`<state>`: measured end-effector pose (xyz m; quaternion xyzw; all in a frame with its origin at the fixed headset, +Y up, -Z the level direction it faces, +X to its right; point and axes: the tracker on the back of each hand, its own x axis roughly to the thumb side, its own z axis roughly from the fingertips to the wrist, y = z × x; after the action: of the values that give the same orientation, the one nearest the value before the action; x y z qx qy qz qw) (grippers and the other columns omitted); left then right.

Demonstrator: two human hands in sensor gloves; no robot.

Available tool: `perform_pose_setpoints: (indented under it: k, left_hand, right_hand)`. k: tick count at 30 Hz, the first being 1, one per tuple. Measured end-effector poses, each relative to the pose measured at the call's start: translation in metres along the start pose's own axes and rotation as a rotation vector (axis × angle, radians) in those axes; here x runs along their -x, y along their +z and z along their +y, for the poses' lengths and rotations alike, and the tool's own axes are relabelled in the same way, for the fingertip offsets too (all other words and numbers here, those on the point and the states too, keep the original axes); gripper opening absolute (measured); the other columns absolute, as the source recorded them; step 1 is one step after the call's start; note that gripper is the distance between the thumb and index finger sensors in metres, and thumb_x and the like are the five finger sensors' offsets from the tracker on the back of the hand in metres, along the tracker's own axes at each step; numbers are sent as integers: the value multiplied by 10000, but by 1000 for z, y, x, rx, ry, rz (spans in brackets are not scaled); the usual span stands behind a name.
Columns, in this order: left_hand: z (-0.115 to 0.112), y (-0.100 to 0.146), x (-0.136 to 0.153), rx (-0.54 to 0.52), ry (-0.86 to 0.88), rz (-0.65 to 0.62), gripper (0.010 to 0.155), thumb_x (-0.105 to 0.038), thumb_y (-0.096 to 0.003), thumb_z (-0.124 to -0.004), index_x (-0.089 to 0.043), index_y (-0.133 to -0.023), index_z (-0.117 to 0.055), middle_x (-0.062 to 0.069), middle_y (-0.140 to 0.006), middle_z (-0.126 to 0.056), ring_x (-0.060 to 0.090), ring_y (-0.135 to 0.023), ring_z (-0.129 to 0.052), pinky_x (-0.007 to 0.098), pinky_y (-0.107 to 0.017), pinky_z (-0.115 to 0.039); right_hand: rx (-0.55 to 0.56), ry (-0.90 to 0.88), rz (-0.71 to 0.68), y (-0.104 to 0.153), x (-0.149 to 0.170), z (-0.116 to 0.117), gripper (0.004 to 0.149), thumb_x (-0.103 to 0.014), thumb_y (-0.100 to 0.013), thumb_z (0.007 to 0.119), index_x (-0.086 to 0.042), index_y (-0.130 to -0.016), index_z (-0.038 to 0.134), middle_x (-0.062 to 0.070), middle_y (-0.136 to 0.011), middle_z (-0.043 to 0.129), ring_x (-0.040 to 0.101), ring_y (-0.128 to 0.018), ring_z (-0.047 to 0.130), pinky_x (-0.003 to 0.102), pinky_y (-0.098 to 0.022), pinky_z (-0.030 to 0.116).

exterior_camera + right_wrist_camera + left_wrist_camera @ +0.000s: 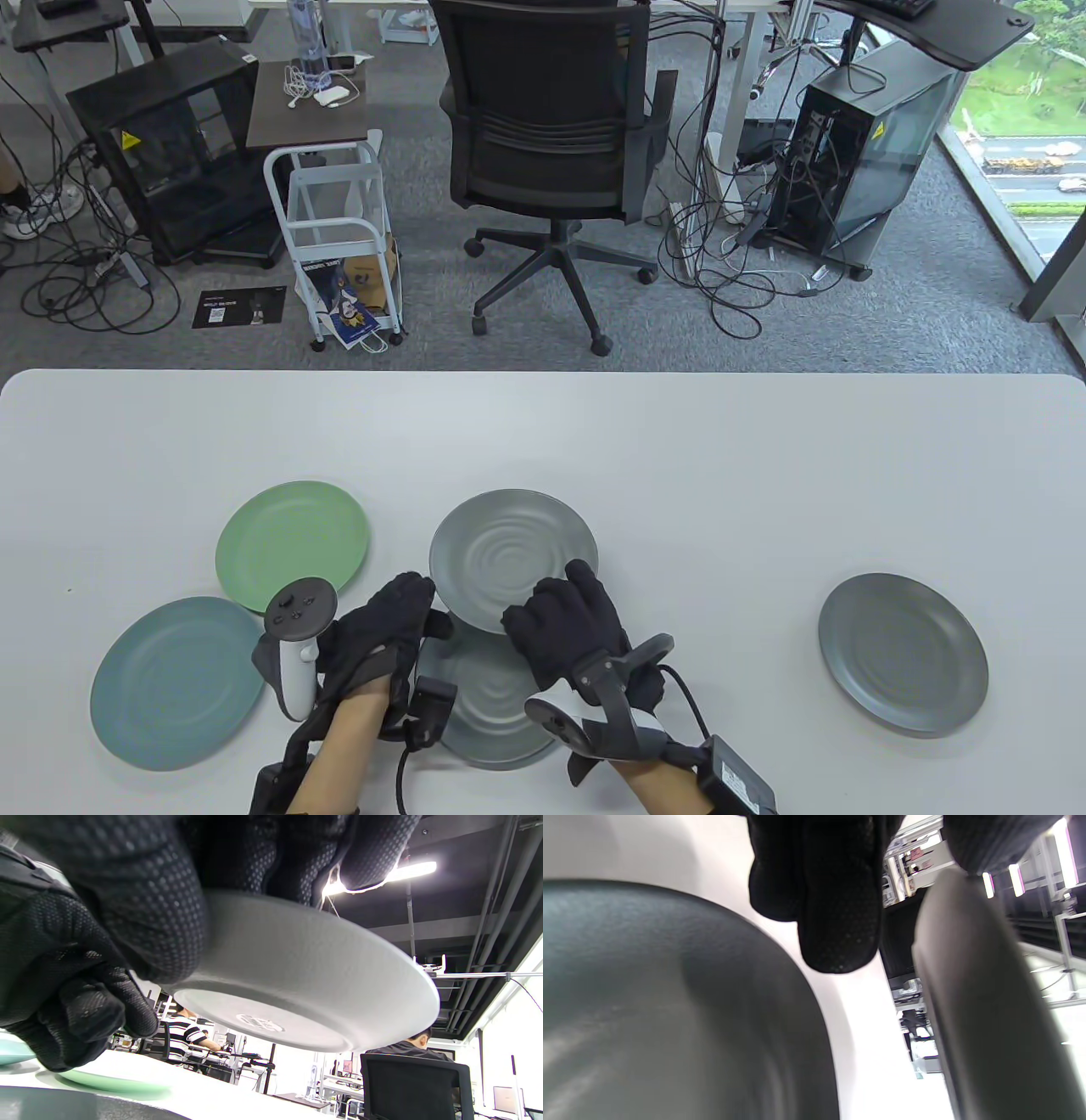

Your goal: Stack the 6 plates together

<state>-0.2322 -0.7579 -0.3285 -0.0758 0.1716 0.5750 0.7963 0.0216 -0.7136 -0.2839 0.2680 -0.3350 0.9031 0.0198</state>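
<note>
My right hand [564, 628] grips the near rim of a light grey plate [509, 552] and holds it tilted above the table; the right wrist view shows its underside [305, 984] with my fingers [148, 899] wrapped on the rim. It hangs partly over a second grey plate [492, 713] that lies on the table by my wrists. My left hand [399, 611] is at the held plate's left rim. In the left wrist view one digit touches the raised plate [988, 1018], while the other fingers [835, 921] hang just apart from it, above the lower plate [670, 1005].
A green plate [293, 543] and a teal plate [178, 679] lie on the white table [679, 458] to the left, their rims overlapping. A dark grey plate [904, 654] lies alone to the right. An office chair stands beyond the far edge.
</note>
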Motion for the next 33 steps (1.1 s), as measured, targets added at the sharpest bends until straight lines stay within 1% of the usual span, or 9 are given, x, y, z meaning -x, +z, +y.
perform_pose_setpoints:
  k: [6, 10, 16, 18, 20, 23, 24, 27, 33]
  left_hand:
    - [-2, -2, 2, 51, 24, 24, 685, -580, -364, -764, -170, -911, -722, -87, -543, -1074, 147, -703, -962, 454, -806, -477]
    - [0, -4, 3, 44, 16, 35, 615, -521, -378, -776, -178, -888, -752, -89, -514, -1078, 134, -680, -974, 449, -798, -507]
    - [2, -4, 4, 37, 35, 47, 587, -481, -384, -780, -159, -875, -769, -57, -459, -1085, 135, -630, -988, 445, -789, -535]
    - [3, -4, 5, 21, 38, 48, 580, -470, -384, -782, -155, -871, -774, -48, -440, -1087, 138, -614, -993, 442, -787, -543]
    - [5, -4, 5, 8, 37, 52, 571, -462, -388, -782, -155, -869, -777, -39, -423, -1085, 141, -604, -992, 441, -785, -547]
    - [9, -5, 7, -9, 25, 58, 562, -451, -388, -783, -160, -869, -781, -23, -414, -1079, 147, -600, -986, 440, -787, -544]
    - [9, -6, 7, -11, 18, 60, 559, -448, -388, -782, -162, -868, -783, -22, -409, -1079, 147, -597, -985, 440, -787, -544]
    - [10, -7, 8, -5, 8, 65, 550, -439, -387, -785, -169, -866, -791, -13, -393, -1077, 152, -587, -985, 441, -788, -541]
    - [9, -8, 5, 16, -85, 61, 530, -428, -384, -791, -185, -855, -815, 1, -371, -1078, 158, -571, -988, 443, -791, -536]
  right_hand:
    - [-3, -10, -45, 1, -8, 1, 385, -433, -385, 958, -324, -728, 821, -124, -667, 915, 144, -773, 881, 499, -758, 580]
    - [-15, -7, -82, 1, -14, 2, 384, -432, -386, 958, -325, -728, 821, -127, -666, 915, 141, -774, 881, 498, -759, 581]
    - [-13, 11, -120, 3, -14, 3, 390, -456, -391, 943, -340, -743, 820, -135, -682, 920, 135, -788, 880, 496, -762, 578]
    - [-20, 26, -140, 3, -14, 4, 390, -486, -405, 910, -346, -758, 820, -137, -696, 923, 133, -800, 876, 494, -766, 575]
    - [-40, 42, -150, 3, -13, 4, 394, -550, -426, 838, -357, -768, 824, -138, -712, 926, 134, -815, 869, 493, -771, 567]
    - [-39, 20, -136, 3, -4, 2, 470, -647, -461, 648, -354, -779, 831, -123, -735, 927, 146, -836, 852, 498, -782, 546]
    - [-28, -3, -121, 3, 1, 1, 500, -658, -463, 618, -345, -787, 834, -111, -743, 927, 158, -841, 847, 505, -783, 537]
    - [-31, -19, -62, 4, 15, -1, 528, -657, -471, 602, -321, -802, 838, -81, -751, 930, 181, -845, 841, 521, -783, 522]
    - [-45, 13, -9, 10, 35, 6, 502, -647, -480, 612, -322, -773, 857, -88, -714, 949, 175, -821, 864, 518, -778, 537]
